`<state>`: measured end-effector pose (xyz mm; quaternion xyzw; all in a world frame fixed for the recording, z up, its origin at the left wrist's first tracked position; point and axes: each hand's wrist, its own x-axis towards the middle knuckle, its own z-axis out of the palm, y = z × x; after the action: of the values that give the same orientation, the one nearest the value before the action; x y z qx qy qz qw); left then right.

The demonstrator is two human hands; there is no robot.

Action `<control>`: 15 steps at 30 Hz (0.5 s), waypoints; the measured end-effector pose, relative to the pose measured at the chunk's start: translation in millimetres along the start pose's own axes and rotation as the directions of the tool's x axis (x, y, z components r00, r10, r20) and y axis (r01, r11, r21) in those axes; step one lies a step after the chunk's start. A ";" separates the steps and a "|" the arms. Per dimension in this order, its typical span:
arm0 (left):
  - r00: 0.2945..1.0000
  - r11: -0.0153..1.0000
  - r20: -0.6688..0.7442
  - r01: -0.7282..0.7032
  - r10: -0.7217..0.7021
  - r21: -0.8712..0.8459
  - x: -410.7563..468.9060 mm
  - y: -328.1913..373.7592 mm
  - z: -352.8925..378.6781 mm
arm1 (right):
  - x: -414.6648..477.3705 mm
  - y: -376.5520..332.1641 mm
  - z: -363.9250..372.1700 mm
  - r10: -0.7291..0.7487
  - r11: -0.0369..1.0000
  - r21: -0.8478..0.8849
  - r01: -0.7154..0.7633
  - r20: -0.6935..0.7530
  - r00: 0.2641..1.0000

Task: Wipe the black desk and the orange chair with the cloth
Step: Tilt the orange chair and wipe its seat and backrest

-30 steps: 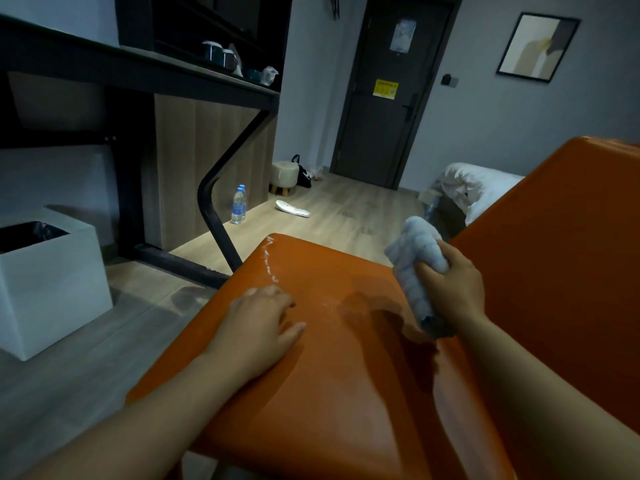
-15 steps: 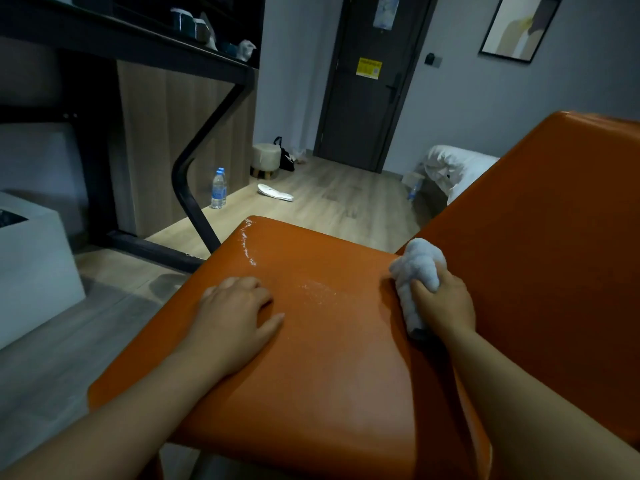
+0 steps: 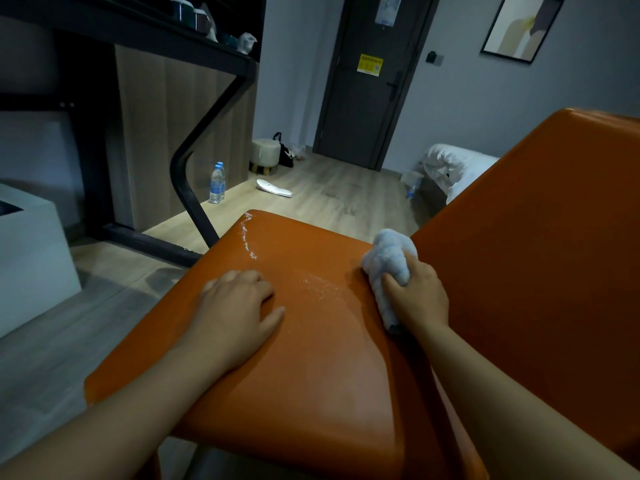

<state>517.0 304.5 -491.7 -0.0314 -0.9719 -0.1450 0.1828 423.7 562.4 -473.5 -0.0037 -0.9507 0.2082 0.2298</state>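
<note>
The orange chair (image 3: 311, 368) fills the lower middle, its seat in front of me and its backrest rising at the right. My right hand (image 3: 417, 299) grips a bunched pale blue cloth (image 3: 388, 261) and holds it on the seat where seat and backrest meet. My left hand (image 3: 239, 306) rests flat on the seat's left part, fingers spread. Wet streaks shine on the seat's far left corner and middle. The black desk (image 3: 138, 32) stands at the upper left, its bent black leg (image 3: 194, 161) running down to the floor.
A white box (image 3: 31, 258) stands on the floor at the left. Water bottles (image 3: 217, 183) and a white insole (image 3: 274, 188) lie on the wooden floor beyond the chair. A small stool (image 3: 265, 155), a dark door and a bed with white bedding (image 3: 450, 168) are farther back.
My right hand came down with the cloth from above the seat onto the seat by the backrest. My left hand stayed flat on the seat. The view shifted slightly.
</note>
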 end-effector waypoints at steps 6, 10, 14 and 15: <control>1.000 1.000 0.004 -0.009 0.009 0.003 -0.1 0.1 -1.6 | -3.4 -14.3 4.3 0.007 1.000 0.018 -0.007 0.001 1.000; 1.000 0.999 0.008 0.009 -0.009 -0.031 1.6 -8.5 -15.0 | -4.8 -29.1 12.7 -0.005 1.000 0.019 0.005 0.024 1.000; 0.997 0.998 -0.047 0.056 -0.056 -0.002 0.9 -30.7 -31.3 | -3.8 -41.3 21.4 -0.021 0.998 0.054 0.022 -0.011 1.000; 0.997 0.998 -0.047 0.067 -0.067 0.002 -0.6 -36.5 -33.2 | -3.6 -44.7 23.9 -0.028 0.998 0.061 0.029 -0.015 1.000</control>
<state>524.9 259.9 -472.2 0.0048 -0.9680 -0.1502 0.2009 420.4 511.8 -476.6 0.0153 -0.9421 0.2341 0.2394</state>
